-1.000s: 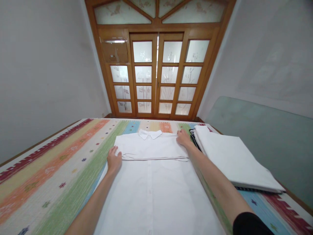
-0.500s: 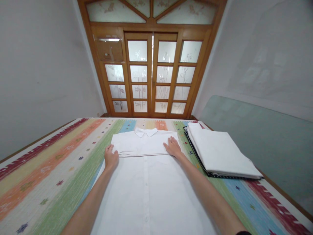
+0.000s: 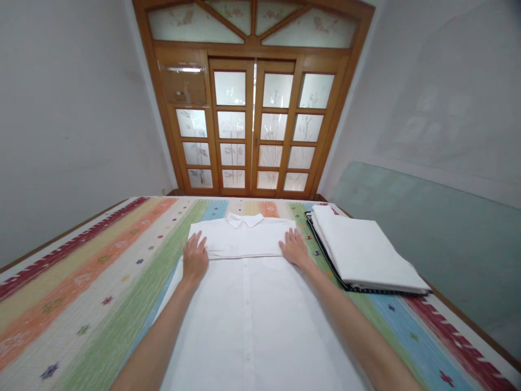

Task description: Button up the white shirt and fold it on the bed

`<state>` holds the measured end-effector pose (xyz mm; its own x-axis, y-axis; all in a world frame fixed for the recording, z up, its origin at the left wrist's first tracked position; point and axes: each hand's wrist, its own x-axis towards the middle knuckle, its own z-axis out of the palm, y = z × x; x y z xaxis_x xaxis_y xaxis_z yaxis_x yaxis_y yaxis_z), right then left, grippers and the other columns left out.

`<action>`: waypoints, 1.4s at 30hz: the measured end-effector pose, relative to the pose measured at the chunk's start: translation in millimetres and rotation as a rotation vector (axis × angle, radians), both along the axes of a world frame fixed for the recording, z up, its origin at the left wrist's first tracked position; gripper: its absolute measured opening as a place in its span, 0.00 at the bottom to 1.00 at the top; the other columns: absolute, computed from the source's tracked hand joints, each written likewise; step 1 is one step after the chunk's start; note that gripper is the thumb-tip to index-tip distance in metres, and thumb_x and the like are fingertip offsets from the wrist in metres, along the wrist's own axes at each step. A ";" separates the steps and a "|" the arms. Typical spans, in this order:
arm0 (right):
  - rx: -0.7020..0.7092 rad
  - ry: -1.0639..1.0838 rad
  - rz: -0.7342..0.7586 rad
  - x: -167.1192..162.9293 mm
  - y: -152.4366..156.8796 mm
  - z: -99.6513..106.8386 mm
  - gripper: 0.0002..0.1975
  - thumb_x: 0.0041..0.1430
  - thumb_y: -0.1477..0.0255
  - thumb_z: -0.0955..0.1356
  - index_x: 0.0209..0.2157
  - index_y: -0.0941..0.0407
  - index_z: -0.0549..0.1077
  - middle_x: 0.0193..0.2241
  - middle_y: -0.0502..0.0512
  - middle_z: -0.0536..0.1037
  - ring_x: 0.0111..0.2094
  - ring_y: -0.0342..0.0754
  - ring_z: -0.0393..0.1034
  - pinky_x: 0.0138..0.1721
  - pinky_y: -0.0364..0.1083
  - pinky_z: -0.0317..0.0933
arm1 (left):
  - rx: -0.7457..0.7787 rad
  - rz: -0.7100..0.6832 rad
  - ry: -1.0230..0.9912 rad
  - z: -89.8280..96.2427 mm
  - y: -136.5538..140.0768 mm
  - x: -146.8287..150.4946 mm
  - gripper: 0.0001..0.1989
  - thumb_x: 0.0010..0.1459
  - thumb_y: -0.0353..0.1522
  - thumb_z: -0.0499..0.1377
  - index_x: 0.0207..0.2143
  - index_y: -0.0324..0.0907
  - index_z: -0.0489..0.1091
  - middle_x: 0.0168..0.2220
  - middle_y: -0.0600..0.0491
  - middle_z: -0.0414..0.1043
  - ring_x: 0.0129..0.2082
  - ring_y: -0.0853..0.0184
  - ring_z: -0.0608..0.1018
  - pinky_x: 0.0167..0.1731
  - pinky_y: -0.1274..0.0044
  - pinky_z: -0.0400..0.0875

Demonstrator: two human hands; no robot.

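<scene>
A white collared shirt (image 3: 248,304) lies flat in front of me with its buttoned front facing up. Its collar is at the far end, and a folded band crosses the upper part just below it. On the left end of that band rests my left hand (image 3: 196,257), its fingers spread flat and pointing away from me. My right hand (image 3: 293,247) lies open at the right end of the band, fingers extended near the shirt's edge. Both palms are turned down on the fabric.
The shirt lies on a striped, multicoloured cloth (image 3: 97,271). To the right sits a stack of folded clothes (image 3: 366,252), white on top with a dark edge beneath. A pale green panel (image 3: 427,228) stands along the right wall. Wooden glazed doors (image 3: 252,125) are at the back.
My left hand has moved up and inward from the shirt's left edge onto the band, its fingers now spread flat. My right hand has slid slightly to the right.
</scene>
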<state>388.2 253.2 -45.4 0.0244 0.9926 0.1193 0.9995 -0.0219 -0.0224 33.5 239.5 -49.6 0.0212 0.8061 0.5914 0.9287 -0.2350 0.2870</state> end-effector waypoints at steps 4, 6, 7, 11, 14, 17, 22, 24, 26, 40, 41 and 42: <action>-0.027 0.048 0.202 -13.1 -22.8 -5.5 0.31 0.68 0.59 0.49 0.65 0.61 0.53 0.66 0.62 0.49 0.67 0.59 0.38 0.64 0.56 0.36 | -0.286 -0.147 0.178 -1.1 -0.8 7.6 0.21 0.63 0.33 0.46 0.55 0.40 0.67 0.58 0.46 0.67 0.61 0.60 0.65 0.61 0.65 0.56; -0.023 0.067 0.224 -12.8 -35.0 -8.5 0.33 0.67 0.57 0.49 0.65 0.61 0.52 0.67 0.62 0.49 0.67 0.58 0.38 0.64 0.55 0.36 | -0.362 -0.100 0.211 -1.1 -2.1 8.2 0.23 0.65 0.35 0.43 0.58 0.38 0.64 0.61 0.45 0.63 0.63 0.59 0.62 0.62 0.64 0.54; -0.020 0.073 0.233 -10.7 -40.8 -9.8 0.33 0.67 0.57 0.49 0.66 0.62 0.52 0.67 0.62 0.49 0.67 0.58 0.38 0.64 0.55 0.36 | -0.377 -0.083 0.225 -1.0 -3.2 7.8 0.24 0.65 0.36 0.43 0.59 0.37 0.62 0.62 0.45 0.61 0.64 0.59 0.60 0.62 0.63 0.53; 0.008 0.089 0.248 3.6 -61.2 -15.4 0.35 0.66 0.54 0.49 0.66 0.63 0.51 0.67 0.63 0.48 0.67 0.57 0.39 0.65 0.55 0.37 | -0.396 -0.052 0.261 -1.7 -9.5 3.4 0.26 0.66 0.37 0.42 0.61 0.37 0.59 0.64 0.45 0.57 0.65 0.58 0.57 0.62 0.62 0.51; 0.032 0.089 0.237 13.7 -74.7 -19.6 0.38 0.65 0.52 0.48 0.66 0.66 0.50 0.66 0.66 0.49 0.67 0.56 0.40 0.65 0.55 0.38 | -0.390 -0.018 0.278 -3.0 -15.7 -2.3 0.26 0.66 0.39 0.42 0.62 0.37 0.59 0.64 0.44 0.56 0.65 0.57 0.57 0.62 0.61 0.51; 0.047 0.087 0.223 21.7 -88.9 -23.8 0.40 0.65 0.50 0.47 0.65 0.67 0.50 0.66 0.68 0.50 0.67 0.56 0.41 0.65 0.55 0.39 | -0.375 -0.003 0.300 -4.2 -25.6 -10.4 0.27 0.65 0.40 0.42 0.62 0.36 0.58 0.64 0.41 0.56 0.65 0.54 0.57 0.61 0.60 0.52; 0.081 0.082 0.247 32.8 -121.1 -31.9 0.38 0.65 0.51 0.49 0.64 0.66 0.54 0.65 0.68 0.53 0.67 0.57 0.43 0.64 0.57 0.42 | -0.365 -0.056 0.328 -8.1 -60.0 -28.2 0.28 0.65 0.40 0.42 0.63 0.36 0.57 0.65 0.41 0.53 0.65 0.53 0.55 0.61 0.59 0.53; 0.126 0.077 0.284 35.9 -139.2 -34.1 0.36 0.66 0.53 0.51 0.64 0.64 0.56 0.65 0.67 0.54 0.66 0.58 0.44 0.64 0.58 0.43 | -0.373 -0.075 0.321 -10.2 -80.0 -35.2 0.29 0.65 0.41 0.42 0.63 0.36 0.58 0.65 0.42 0.52 0.65 0.53 0.55 0.61 0.59 0.52; 0.173 0.080 0.332 38.0 -161.1 -33.7 0.32 0.67 0.55 0.53 0.64 0.60 0.56 0.65 0.65 0.54 0.66 0.59 0.43 0.63 0.60 0.45 | -0.392 -0.086 0.291 -11.9 -101.6 -41.7 0.29 0.64 0.41 0.43 0.62 0.35 0.58 0.65 0.42 0.53 0.66 0.53 0.55 0.62 0.58 0.50; 0.123 1.115 -0.043 62.7 -232.0 -10.1 0.30 0.50 0.57 0.69 0.54 0.54 0.67 0.53 0.63 0.70 0.50 0.56 0.69 0.47 0.53 0.68 | -0.563 0.111 -0.961 41.4 -153.4 -82.0 0.34 0.41 0.37 0.65 0.51 0.40 0.60 0.44 0.44 0.75 0.29 0.67 0.78 0.28 0.75 0.73; 0.092 1.190 -0.113 64.5 -225.6 -7.3 0.31 0.48 0.58 0.70 0.53 0.54 0.66 0.50 0.63 0.73 0.45 0.54 0.72 0.40 0.50 0.70 | -0.603 0.124 -0.945 47.6 -152.5 -81.8 0.35 0.40 0.38 0.65 0.51 0.40 0.59 0.39 0.46 0.76 0.24 0.69 0.75 0.22 0.77 0.70; 0.054 1.227 -0.164 66.3 -219.5 -4.0 0.31 0.47 0.60 0.70 0.53 0.54 0.66 0.48 0.62 0.75 0.39 0.52 0.74 0.34 0.48 0.70 | -0.646 0.135 -0.909 52.8 -151.7 -81.5 0.35 0.40 0.39 0.65 0.51 0.39 0.60 0.35 0.48 0.77 0.19 0.71 0.71 0.18 0.79 0.65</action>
